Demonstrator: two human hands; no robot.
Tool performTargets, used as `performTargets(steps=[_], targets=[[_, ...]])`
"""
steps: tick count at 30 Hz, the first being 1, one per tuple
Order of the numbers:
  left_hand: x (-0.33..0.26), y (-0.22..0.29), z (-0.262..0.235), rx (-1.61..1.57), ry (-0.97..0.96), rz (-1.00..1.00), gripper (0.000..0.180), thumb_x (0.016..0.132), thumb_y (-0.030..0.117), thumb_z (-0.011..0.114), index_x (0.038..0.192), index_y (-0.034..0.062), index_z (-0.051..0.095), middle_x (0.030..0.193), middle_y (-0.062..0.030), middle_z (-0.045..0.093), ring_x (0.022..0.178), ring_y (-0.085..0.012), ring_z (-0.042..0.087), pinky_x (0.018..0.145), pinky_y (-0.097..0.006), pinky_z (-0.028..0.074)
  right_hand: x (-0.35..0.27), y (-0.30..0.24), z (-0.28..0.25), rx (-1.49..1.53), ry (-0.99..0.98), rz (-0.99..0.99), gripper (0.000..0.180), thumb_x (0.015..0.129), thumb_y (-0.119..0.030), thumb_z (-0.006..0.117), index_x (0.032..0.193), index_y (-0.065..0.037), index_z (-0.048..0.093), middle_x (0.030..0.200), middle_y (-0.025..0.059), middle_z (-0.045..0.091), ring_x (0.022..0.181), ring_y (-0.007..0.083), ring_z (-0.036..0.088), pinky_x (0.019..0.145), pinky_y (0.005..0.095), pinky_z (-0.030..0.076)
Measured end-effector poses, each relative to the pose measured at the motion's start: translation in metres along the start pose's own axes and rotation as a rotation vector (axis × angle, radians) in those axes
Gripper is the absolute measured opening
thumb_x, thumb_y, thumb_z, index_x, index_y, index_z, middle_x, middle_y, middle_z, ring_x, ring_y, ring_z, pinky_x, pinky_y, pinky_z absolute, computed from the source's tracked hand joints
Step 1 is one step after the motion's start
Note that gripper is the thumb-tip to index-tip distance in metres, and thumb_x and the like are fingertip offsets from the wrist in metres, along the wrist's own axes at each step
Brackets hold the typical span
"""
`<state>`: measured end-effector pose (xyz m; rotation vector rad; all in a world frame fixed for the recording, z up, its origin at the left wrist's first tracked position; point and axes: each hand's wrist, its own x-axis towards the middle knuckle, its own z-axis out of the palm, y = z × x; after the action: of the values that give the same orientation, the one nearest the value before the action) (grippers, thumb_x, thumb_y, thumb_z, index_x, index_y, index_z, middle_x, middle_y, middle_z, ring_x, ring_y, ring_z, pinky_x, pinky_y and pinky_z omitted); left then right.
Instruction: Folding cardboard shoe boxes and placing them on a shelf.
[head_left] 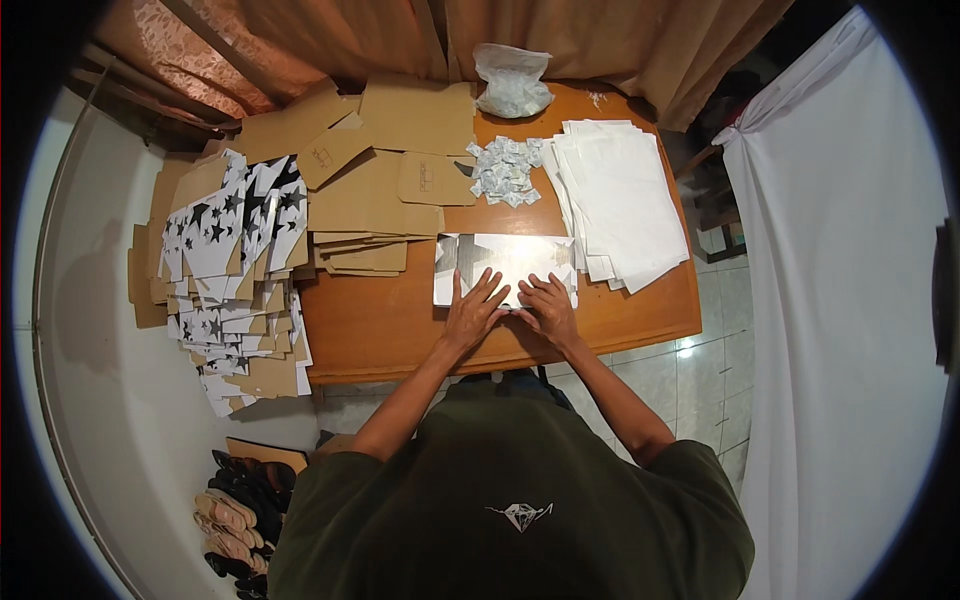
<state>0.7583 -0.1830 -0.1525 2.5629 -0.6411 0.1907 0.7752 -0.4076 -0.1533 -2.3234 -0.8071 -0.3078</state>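
Observation:
A flat white and silver cardboard box (508,252), its top down, lies near the front edge of the wooden table. My left hand (472,312) rests flat on the box's left half, fingers spread and pointing away from me. On the right half lies my right hand (549,308), its fingers also stretched out. Both thumbs meet near the middle of the box's front edge. Just beyond the box is a heap of small white sachets (505,170). To its right, a stack of white paper sheets (625,200) lies fanned out.
Brown flattened cardboard pieces (375,205) cover the table's back left. A tall pile of star-printed cardboard (235,285) stands at the left edge. A clear plastic bag (513,85) of sachets sits at the back. Shoes (235,520) are on the floor, lower left; a white curtain (830,300) hangs right.

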Motion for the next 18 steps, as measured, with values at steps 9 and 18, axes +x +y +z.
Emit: performTargets(steps=[9, 18], targets=[[0.002, 0.004, -0.008, 0.011, 0.037, 0.054, 0.042, 0.091, 0.024, 0.074, 0.132, 0.0163, 0.068, 0.144, -0.0067, 0.059, 0.143, -0.0256, 0.046, 0.118, -0.072, 0.014, 0.002, -0.011, -0.011, -0.038, -0.016, -0.005, 0.026, 0.081, -0.014, 0.08, 0.104, -0.005, 0.073, 0.126, 0.0088, 0.069, 0.127, 0.031, 0.059, 0.116, 0.0559, 0.035], [-0.004, -0.001, -0.004, -0.099, 0.011, 0.099, 0.028, 0.091, 0.017, 0.072, 0.118, 0.0091, 0.072, 0.136, -0.0058, 0.064, 0.142, -0.0242, 0.048, 0.12, -0.07, 0.015, -0.003, 0.0, -0.003, 0.019, -0.025, -0.141, 0.017, 0.086, -0.006, 0.074, 0.102, -0.001, 0.071, 0.121, 0.0089, 0.071, 0.127, 0.0333, 0.06, 0.11, 0.0491, 0.049]])
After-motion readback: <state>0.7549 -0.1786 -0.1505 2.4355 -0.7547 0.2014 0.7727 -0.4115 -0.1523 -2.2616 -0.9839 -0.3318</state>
